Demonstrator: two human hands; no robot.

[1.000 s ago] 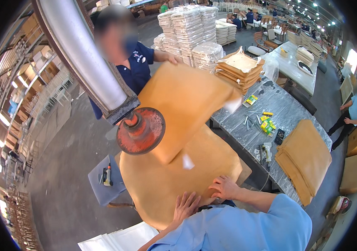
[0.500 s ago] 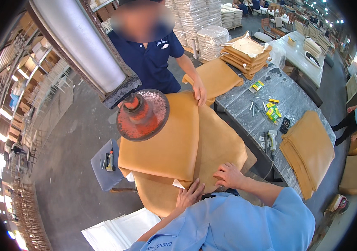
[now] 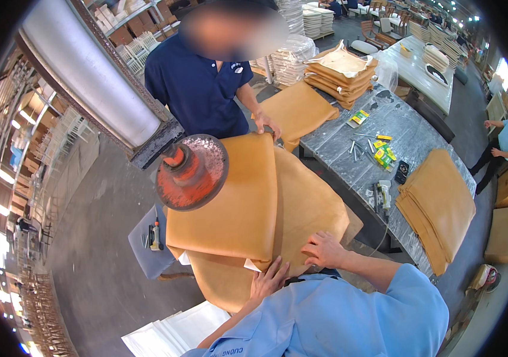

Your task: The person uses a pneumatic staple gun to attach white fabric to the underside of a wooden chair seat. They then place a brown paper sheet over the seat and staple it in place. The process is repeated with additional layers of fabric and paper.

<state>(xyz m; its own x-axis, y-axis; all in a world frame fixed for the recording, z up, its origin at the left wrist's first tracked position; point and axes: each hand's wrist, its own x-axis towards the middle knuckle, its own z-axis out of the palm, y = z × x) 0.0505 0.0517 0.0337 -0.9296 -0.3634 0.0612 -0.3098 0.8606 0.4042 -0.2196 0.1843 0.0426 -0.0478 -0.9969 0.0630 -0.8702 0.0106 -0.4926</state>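
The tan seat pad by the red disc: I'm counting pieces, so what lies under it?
Under the tan seat pad lies a second tan pad; what supports them is covered.

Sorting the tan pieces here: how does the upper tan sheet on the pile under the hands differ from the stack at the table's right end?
The upper sheet is one piece, its edge lifted; the right-end stack is several, lying flat. A co-worker's hand grips the sheet; nobody touches the stack. Both are tan.

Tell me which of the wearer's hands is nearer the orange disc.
Left. The left hand rests on the tan cushion's near edge, below the orange disc; the right hand lies farther right.
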